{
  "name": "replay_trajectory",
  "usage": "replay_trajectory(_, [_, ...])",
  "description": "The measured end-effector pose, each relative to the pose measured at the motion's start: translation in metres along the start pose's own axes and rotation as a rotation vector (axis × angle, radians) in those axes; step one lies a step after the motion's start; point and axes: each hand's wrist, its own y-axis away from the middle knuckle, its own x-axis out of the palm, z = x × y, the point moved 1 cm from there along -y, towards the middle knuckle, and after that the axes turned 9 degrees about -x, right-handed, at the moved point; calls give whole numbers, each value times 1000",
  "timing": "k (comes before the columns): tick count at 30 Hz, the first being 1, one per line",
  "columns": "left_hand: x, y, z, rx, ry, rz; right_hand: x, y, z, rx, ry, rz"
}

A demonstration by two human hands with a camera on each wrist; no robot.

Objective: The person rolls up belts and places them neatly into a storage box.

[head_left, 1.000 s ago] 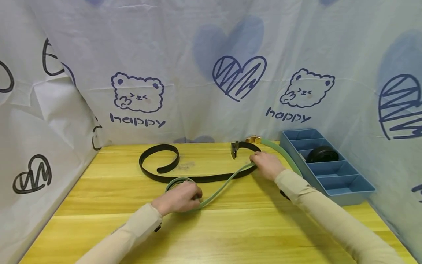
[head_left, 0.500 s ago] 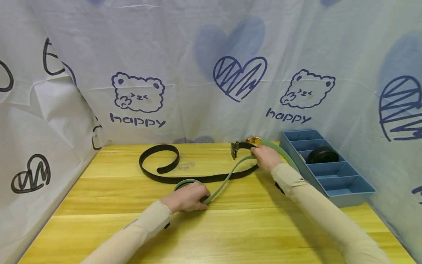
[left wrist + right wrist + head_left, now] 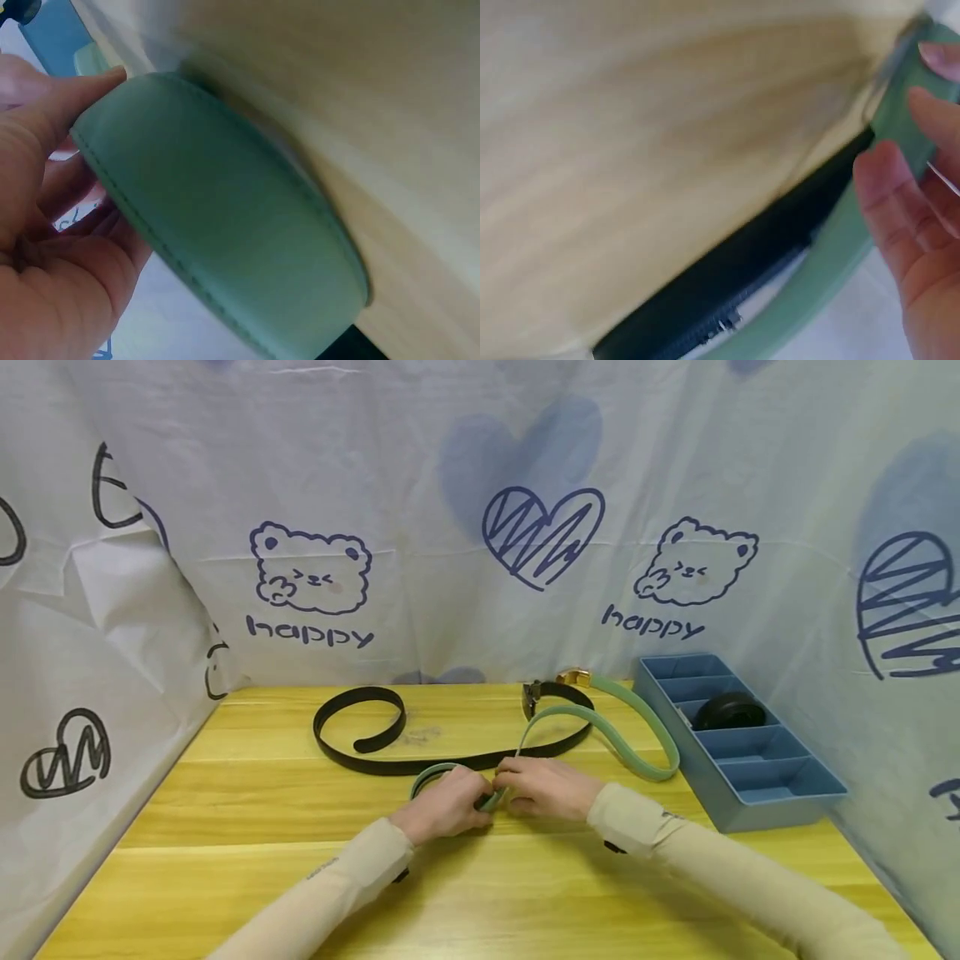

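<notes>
A green belt (image 3: 651, 714) curves from its gold buckle (image 3: 575, 677) at the back, loops down and runs to both hands. My left hand (image 3: 450, 806) grips its rolled end just in front of the black belt. Close up in the left wrist view, the stitched green roll (image 3: 217, 202) lies between thumb and fingers. My right hand (image 3: 551, 787), right beside the left, pinches the strap where it leaves the roll. In the right wrist view, fingertips (image 3: 881, 169) lie on the green strap, with the black belt (image 3: 757, 255) behind it.
Across the back of the wooden table, the black belt (image 3: 420, 767) lies loosely curled, its buckle (image 3: 530, 697) near the gold one. At right stands a blue divided tray (image 3: 780, 810), with a coiled black belt (image 3: 729, 712) in one compartment. A printed cloth (image 3: 427, 602) hangs behind.
My right hand has come left and toward me, from the far part of the strap to beside the left hand. The left hand has shifted slightly right with the roll.
</notes>
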Motion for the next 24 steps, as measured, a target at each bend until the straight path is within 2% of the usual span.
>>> replay_trajectory(2, [2, -2, 0, 7, 7, 5, 4, -3, 3, 21, -37, 16])
replay_trajectory(6, [2, -2, 1, 45, -6, 53, 9, -3, 0, 71, -20, 34])
replay_trajectory(13, [-5, 4, 4, 145, -142, 177, 7, 12, -17, 54, 39, 78])
replay_trajectory(17, [-9, 7, 5, 154, -149, 240, 6, 19, -23, 48, 71, 87])
replay_trajectory(20, [-10, 7, 4, 150, -125, 257, 6, 21, -23, 27, 102, 81])
replay_trajectory(24, [-6, 4, 1, 151, -110, 236, 8, 19, -15, -27, 146, 78])
